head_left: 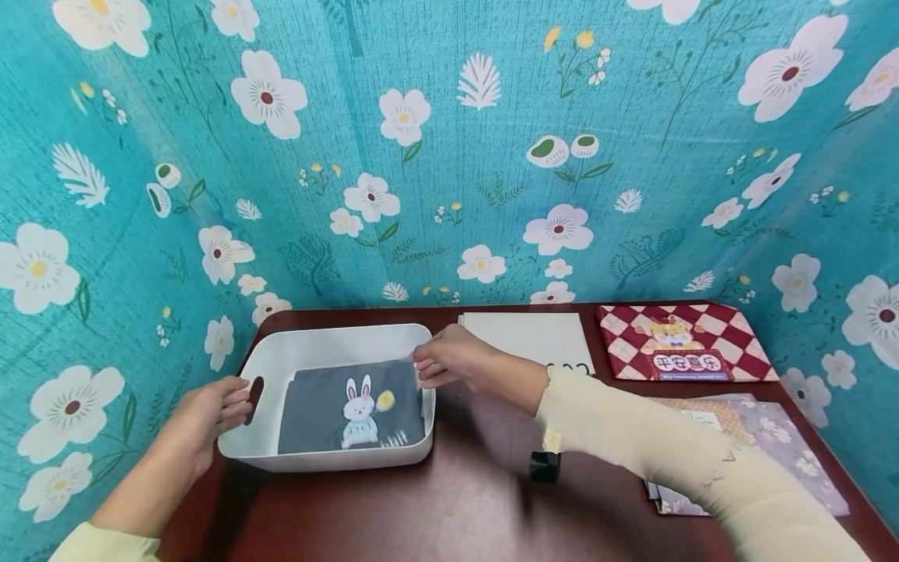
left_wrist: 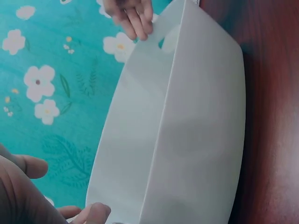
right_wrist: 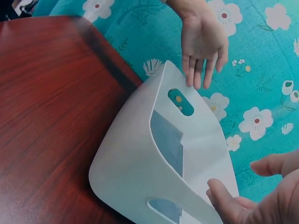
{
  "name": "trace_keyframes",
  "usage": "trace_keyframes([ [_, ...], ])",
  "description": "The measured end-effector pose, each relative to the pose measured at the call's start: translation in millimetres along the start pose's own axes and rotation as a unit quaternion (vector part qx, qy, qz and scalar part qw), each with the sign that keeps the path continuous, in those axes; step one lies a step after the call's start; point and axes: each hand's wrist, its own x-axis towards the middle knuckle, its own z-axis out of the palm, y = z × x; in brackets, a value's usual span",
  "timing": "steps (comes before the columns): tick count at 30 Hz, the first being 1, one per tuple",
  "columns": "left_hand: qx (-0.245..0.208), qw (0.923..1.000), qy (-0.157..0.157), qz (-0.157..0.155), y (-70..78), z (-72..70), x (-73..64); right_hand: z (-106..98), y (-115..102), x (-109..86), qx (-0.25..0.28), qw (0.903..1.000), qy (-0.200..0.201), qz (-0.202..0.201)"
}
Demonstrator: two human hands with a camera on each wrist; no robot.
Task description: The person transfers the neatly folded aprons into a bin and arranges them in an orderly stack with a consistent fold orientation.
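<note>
A white plastic bin (head_left: 326,462) with oval handle holes stands on the dark red table. Inside it lies a flat dark grey piece (head_left: 316,414) printed with a white rabbit and a yellow balloon; whether it is a bag or cloth cannot be told. At the bin's left end, my left hand (head_left: 211,414) has its fingertips at the rim by the handle hole, fingers fairly straight in the right wrist view. My right hand (head_left: 453,357) is at the opposite end, fingertips close to the rim, thumb apart from the fingers in the right wrist view.
Behind my right forearm lies a white flat sheet or pad (head_left: 527,336). A red checkered flat piece with a cartoon animal (head_left: 674,343) is at the back right. Flower-patterned flat pieces (head_left: 787,453) lie nearer. A small black object (head_left: 544,466) is by my right sleeve. A teal floral curtain (head_left: 435,172) encloses the table.
</note>
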Motion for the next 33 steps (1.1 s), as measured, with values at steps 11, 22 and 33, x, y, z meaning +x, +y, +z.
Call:
trace_keyframes([
  [11, -0.054, 0.9983, -0.024, 0.003, 14.0, 16.9, -6.5, -17, -2, -5.2, 0.026, 0.9996, -0.002, 0.007],
  [22, -0.076, 0.9948, -0.068, 0.005, 22.8, 48.2, -16.0, -48, 2, -12.3, 0.032, 0.9992, 0.017, 0.014],
  [33, -0.058, 0.9928, -0.103, 0.019, 42.3, 94.1, -25.5, -96, 21, -23.9, 0.023, 0.9987, 0.041, 0.021],
])
